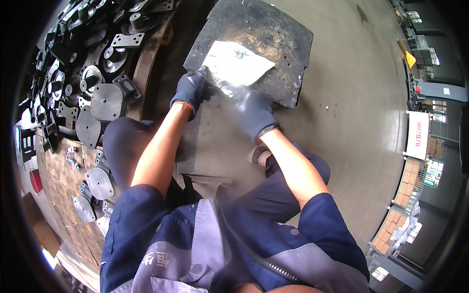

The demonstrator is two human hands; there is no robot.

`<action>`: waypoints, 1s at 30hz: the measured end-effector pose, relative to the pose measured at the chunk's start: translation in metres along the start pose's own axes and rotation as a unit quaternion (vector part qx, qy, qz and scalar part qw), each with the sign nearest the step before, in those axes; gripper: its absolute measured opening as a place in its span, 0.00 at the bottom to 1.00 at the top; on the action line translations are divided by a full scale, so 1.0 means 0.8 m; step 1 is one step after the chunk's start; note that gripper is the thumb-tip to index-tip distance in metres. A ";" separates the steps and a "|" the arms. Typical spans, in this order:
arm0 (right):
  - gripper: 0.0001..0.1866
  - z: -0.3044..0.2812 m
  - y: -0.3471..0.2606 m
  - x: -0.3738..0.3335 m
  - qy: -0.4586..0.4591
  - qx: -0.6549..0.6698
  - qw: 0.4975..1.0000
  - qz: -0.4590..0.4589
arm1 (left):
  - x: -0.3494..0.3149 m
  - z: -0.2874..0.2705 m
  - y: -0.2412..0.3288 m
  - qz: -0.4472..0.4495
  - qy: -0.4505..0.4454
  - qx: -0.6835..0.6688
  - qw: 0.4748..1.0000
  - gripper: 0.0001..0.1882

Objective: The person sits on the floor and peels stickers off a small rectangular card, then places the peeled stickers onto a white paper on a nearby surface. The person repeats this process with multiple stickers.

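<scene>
A white sheet (236,63), paper or cloth, lies over a worn black slab (283,29) in front of me, with a small bluish mark near its far edge. My left hand (190,89), in a dark glove, is closed at the sheet's near left corner and appears to pinch it. Along the sheet's near edge, my gloved right hand (256,111) is smeared by motion. Its fingers cannot be made out, nor whether they touch the sheet. The sheet's near edge between the hands is blurred too.
Many metal parts, among them round plates (107,101) and flanged pieces, crowd a wooden pallet (63,180) on my left. Grey floor (356,97) stretches to the right. Along the far right stand wire cages with brown boxes (408,183) and a white sign (417,135).
</scene>
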State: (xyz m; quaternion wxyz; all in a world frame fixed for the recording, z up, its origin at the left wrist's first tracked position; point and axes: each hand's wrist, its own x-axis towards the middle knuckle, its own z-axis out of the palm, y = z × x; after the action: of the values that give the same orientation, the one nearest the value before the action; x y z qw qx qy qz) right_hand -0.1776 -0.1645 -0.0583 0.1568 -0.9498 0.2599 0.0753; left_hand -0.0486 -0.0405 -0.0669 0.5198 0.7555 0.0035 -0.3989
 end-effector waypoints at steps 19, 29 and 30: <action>0.11 0.008 0.036 -0.018 -0.019 0.399 0.914 0.069 | 0.007 0.000 -0.010 -0.009 0.006 -0.078 0.997 0.20; 0.11 0.014 0.047 -0.022 0.045 0.036 0.998 0.026 | -0.002 0.001 -0.004 -0.026 0.026 -0.113 0.993 0.22; 0.12 0.031 0.050 -0.027 0.062 0.077 0.995 0.023 | 0.001 0.005 -0.004 -0.023 0.025 -0.112 0.993 0.22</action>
State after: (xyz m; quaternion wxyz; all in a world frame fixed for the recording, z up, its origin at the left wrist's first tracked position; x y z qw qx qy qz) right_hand -0.2178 -0.1786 -0.0868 0.2115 -0.9315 0.2959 -0.0007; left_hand -0.0521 -0.0425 -0.0707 0.5914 0.7020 0.0784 -0.3890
